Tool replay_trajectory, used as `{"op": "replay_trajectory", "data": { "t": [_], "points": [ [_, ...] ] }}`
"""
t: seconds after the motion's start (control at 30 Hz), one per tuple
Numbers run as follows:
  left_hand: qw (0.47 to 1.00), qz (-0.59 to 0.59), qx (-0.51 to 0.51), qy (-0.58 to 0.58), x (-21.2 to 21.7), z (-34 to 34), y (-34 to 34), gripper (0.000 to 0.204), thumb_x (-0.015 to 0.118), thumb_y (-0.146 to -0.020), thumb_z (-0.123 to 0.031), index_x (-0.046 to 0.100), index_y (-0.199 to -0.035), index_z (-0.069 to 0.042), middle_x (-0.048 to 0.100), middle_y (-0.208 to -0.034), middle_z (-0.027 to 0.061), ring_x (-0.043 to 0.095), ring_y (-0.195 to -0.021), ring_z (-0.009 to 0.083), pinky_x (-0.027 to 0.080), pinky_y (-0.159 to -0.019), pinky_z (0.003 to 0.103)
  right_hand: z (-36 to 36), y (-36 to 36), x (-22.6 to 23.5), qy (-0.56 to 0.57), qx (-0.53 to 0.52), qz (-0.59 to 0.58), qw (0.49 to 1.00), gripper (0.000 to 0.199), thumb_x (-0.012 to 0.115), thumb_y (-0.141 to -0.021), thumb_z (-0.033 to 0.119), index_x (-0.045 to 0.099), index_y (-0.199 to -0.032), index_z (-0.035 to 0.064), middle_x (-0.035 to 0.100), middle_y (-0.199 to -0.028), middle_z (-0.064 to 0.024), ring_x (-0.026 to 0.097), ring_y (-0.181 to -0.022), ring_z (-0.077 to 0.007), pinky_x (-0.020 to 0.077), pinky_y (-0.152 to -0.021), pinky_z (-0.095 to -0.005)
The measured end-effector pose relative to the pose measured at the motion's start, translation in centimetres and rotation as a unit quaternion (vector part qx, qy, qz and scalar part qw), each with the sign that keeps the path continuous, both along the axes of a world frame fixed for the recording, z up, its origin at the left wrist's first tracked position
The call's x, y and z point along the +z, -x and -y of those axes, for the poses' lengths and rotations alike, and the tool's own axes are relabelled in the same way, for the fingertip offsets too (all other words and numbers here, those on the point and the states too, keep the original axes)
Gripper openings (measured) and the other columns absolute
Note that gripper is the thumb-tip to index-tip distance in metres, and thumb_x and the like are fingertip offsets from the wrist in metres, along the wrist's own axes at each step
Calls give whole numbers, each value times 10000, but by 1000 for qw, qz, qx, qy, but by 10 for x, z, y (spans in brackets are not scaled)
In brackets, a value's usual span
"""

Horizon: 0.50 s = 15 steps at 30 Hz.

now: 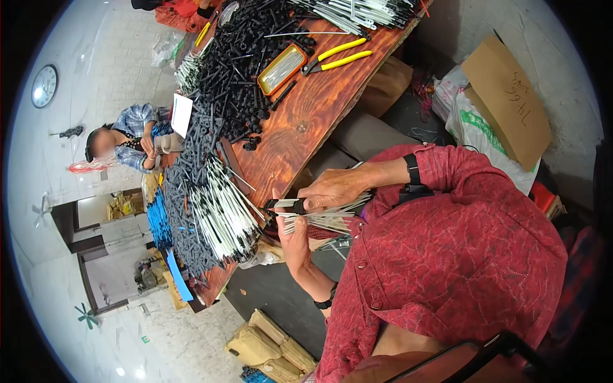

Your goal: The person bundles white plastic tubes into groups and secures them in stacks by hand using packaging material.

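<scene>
My left hand [295, 246], lower in the view, closes round thin white rods [325, 221] that fan out toward my lap. Just above it, my right hand [332, 188] pinches a short bundle with black ends and a white middle [284, 203], its thumb pressed on the black part. The two hands almost touch, off the near edge of the wooden table [297, 124]. Close by on the tabletop lies a large heap of white rods with black ends [227, 210]. What the individual parts are is too small to make out.
Black and grey tube-like pieces [223, 83] pile along the table. Yellow-handled pliers [338, 54] lie beside an orange-rimmed tray [281, 69] of thin pins. Another person [137, 137] sits across the table. A cardboard sheet [504, 96] and bags stand by the wall.
</scene>
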<state>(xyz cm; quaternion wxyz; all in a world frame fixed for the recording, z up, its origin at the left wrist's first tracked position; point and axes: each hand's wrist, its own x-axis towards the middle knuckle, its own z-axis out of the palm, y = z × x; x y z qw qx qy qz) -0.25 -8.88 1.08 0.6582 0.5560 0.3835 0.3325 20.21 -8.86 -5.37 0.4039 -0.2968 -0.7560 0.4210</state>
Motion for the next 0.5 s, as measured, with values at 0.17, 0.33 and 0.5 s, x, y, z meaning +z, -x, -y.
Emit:
{"op": "replay_trajectory", "data": {
  "t": [0.17,0.33,0.5],
  "points": [
    [991,-124,-17,-52,15,-1,-10,740,648,-951,-236,225,-1542,-95,560,-1121,35,502,-950,93,421,-885,260,-4,1,-10,-14,-17,-4,1000,589,271,-1018,555,502,-944,19,582,-792,-202,575,-752,-416,440,-663,-473],
    [932,-254,1,-258,-2,-17,-14,677,678,-924,-183,325,-1484,-41,574,-1200,86,531,-1048,152,413,-933,280,-13,-4,-17,15,-5,-18,1000,611,267,-1017,561,498,-939,1,577,-788,-227,566,-759,-431,438,-675,-479],
    [991,-14,93,-97,-17,-23,-34,569,709,-884,-136,437,-1359,18,589,-1213,159,583,-1053,206,455,-929,309,-27,-10,-12,50,21,-44,998,641,263,-1014,577,497,-904,-9,562,-762,-228,583,-771,-394,434,-697,-471]
  ]
}}
